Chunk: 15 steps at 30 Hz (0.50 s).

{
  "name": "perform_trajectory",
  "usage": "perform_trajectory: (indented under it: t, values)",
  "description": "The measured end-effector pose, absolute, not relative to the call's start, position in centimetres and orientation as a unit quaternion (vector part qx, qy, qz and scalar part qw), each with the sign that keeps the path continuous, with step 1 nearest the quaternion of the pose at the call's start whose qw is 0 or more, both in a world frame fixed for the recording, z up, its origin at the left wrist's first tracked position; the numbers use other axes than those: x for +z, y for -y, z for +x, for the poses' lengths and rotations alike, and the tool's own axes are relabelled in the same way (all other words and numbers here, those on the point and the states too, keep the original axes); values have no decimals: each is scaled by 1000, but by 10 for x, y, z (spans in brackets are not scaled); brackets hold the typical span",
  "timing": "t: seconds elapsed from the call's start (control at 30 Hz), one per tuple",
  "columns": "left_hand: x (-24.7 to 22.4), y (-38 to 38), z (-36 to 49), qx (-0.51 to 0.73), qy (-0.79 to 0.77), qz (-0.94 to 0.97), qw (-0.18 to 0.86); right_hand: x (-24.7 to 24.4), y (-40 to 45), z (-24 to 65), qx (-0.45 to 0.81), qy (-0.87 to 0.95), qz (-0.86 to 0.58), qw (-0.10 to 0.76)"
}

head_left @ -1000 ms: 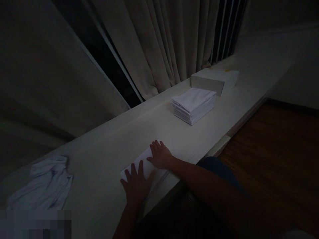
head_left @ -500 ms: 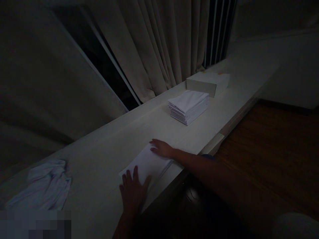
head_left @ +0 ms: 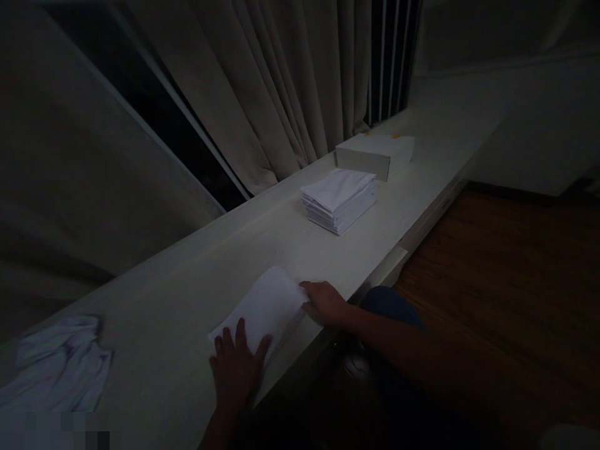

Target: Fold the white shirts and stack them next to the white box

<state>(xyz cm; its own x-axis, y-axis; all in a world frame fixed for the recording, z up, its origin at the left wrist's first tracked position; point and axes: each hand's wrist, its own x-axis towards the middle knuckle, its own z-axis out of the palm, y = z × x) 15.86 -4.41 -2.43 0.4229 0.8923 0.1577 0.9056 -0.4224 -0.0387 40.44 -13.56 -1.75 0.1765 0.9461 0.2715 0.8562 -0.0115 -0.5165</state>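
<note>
Right hand (head_left: 327, 303) pinches white sheet (head_left: 268, 303), left hand (head_left: 234, 367) splayed atop, stack (head_left: 340, 197) and box (head_left: 363, 161) beyond.

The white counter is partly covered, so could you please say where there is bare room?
The counter shows bare patches between the crumpled cloth and the left hand, and between the folded white sheet and the white stack. It is crowded at the sheet, and where that stack neighbours the white box.

the room is dim. beige curtains (head_left: 276, 75) hang across the upper left, parted by a dark gap (head_left: 152, 106). pale vertical bars (head_left: 394, 56) stand against darkness at top centre-right. a whitish counter (head_left: 187, 269) runs diagonally to the upper right, with brown wooden flooring (head_left: 492, 262) at right.
</note>
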Motion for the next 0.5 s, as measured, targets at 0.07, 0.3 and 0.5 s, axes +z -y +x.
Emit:
perform_trajectory:
  t: [0.07,0.3,0.5]
  values:
    - [-25,44,158,-57,531,-843,60,-16,132,400,66,625,-731,266]
    - [-28,46,157,-53,533,-843,51,-15,114,394,65,585,-785,190]
    - [-26,46,160,-47,543,-837,52,-15,115,398,67,612,-767,182]
